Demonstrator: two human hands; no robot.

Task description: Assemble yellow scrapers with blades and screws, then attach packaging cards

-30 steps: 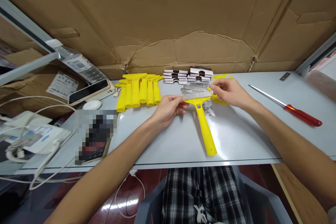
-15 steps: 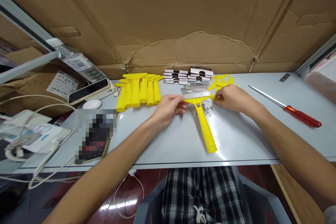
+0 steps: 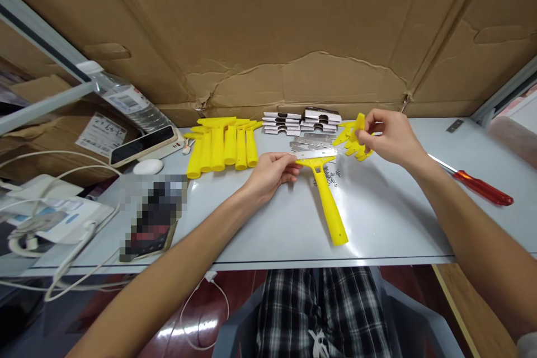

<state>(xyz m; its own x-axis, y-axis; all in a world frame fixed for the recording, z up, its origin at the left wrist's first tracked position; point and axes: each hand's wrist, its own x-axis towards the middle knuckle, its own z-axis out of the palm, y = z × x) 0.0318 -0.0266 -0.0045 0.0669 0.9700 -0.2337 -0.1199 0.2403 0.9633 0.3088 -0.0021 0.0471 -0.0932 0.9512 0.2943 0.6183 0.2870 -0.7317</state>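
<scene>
Grey-white tabletop (image 3: 260, 229), glossy, front edge toward the seated person. Yellow handles (image 3: 218, 148) are laid in a row at back left. Flat card sleeves (image 3: 282, 123) are stacked in two piles at back centre. Loose blades (image 3: 312, 137) are spread just in front; small screws (image 3: 329, 175) are scattered nearer. Small yellow pieces (image 3: 343, 136) are heaped to the right. Far right: red-handled screwdriver (image 3: 482, 187), small metal plate (image 3: 455, 125). Left: white oval object (image 3: 147, 166), phone-like device (image 3: 155, 218), screen pixelated.
</scene>
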